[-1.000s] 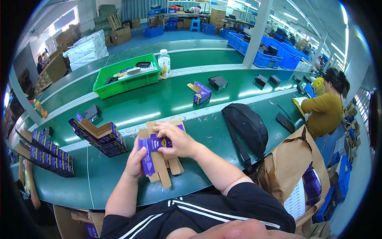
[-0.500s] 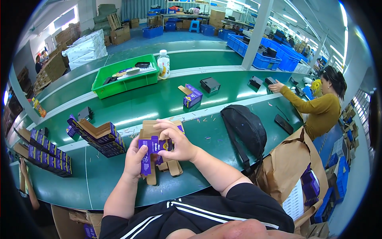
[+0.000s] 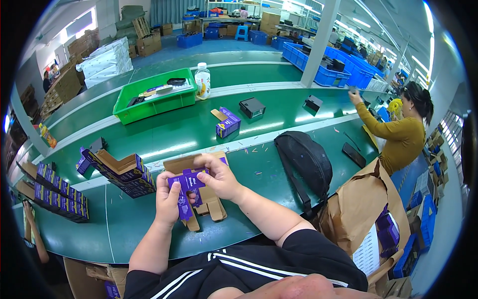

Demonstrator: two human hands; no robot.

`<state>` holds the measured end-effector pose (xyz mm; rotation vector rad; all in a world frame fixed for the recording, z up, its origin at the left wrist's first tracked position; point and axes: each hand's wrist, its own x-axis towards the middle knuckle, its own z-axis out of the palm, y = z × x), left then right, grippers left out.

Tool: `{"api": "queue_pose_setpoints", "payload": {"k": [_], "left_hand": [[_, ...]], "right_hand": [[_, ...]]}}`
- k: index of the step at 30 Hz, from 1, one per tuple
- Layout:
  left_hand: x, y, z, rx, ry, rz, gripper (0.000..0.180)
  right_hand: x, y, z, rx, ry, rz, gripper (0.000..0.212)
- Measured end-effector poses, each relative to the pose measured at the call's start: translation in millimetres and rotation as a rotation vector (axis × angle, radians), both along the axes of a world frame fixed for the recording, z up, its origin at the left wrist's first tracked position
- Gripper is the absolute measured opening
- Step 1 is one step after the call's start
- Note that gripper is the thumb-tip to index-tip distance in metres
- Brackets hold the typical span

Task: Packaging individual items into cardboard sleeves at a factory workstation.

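Carton [image 3: 175, 185], purple-printed, brown inside, flaps loose: held over green worktop [image 3: 134, 234], directly before the person. Left hand [image 3: 167, 198]: closed on the carton's left side, thumb across the printed face. Right hand [image 3: 218, 178]: fingers curled, thumb and fingertips pinching the upper right edge. Flattened cardboard blanks [image 3: 215, 208]: beneath the hands. Carton stack [image 3: 133, 183], purple: left of the hands. Waist bag [image 3: 306, 162], black, strap trailing: to their right. Open-flapped box [image 3: 229, 125], purple: beyond, on green conveyor belt [image 3: 284, 122], near black boxy device [image 3: 252, 107].
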<state>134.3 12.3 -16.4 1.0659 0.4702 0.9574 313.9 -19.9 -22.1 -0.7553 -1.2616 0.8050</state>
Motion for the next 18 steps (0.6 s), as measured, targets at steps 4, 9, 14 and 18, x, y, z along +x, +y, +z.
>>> {"api": "queue_pose_setpoints", "payload": {"k": [4, 9, 14, 18], "left_hand": [[3.8, -1.4, 1.6, 0.042, 0.042, 0.049, 0.04], [6.4, -2.6, 2.1, 0.235, 0.184, 0.061, 0.05], [4.9, -10.2, 10.4, 0.248, 0.178, -0.024, 0.058], [6.1, -11.3, 13.5, 0.226, 0.155, -0.002, 0.055]], "right_hand": [[12.6, 0.8, 1.9, -0.105, -0.006, 0.101, 0.018], [22.1, 6.6, -7.6, -0.353, 0.119, 0.198, 0.018], [29.6, 8.1, -1.0, -0.473, 0.159, 0.185, 0.019], [33.1, 4.5, -0.8, -0.452, 0.021, 0.214, 0.02]]}}
